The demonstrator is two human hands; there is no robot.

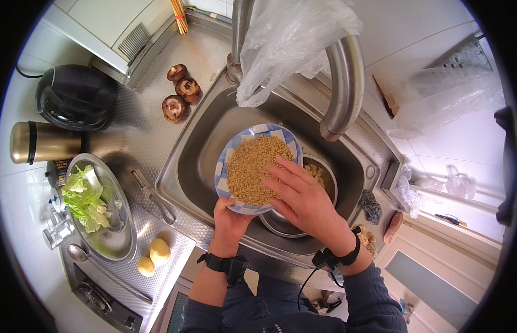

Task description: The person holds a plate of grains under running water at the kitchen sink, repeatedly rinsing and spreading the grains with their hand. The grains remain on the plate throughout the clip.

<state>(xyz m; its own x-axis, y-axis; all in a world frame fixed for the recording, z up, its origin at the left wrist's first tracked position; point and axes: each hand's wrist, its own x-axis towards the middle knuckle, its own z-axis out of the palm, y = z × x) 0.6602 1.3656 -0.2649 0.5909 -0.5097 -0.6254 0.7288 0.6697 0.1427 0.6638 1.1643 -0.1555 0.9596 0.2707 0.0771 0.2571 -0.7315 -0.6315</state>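
Observation:
My left hand point(231, 222) grips the near rim of a blue-and-white checked dish point(220, 172), thumb on top. Small tan grains or beans point(252, 166) cover most of the dish, which is held over the stainless-steel sink point(200, 137). My right hand point(302, 195) reaches across from the right. Its fingers are spread a little and rest on or just above the grains, holding nothing. Partly hidden under the dish and right hand, a metal bowl point(283, 229) sits in the sink with pale yellow pieces point(316, 174) in it.
A curved faucet point(348, 83) with a plastic bag point(292, 41) overhangs the sink. Left on the counter are mushrooms point(175, 109), a peeler point(158, 204), an oval metal dish point(127, 233) with lettuce point(85, 195), and peeled potatoes point(160, 251). A steel-wool scrubber point(371, 207) lies right.

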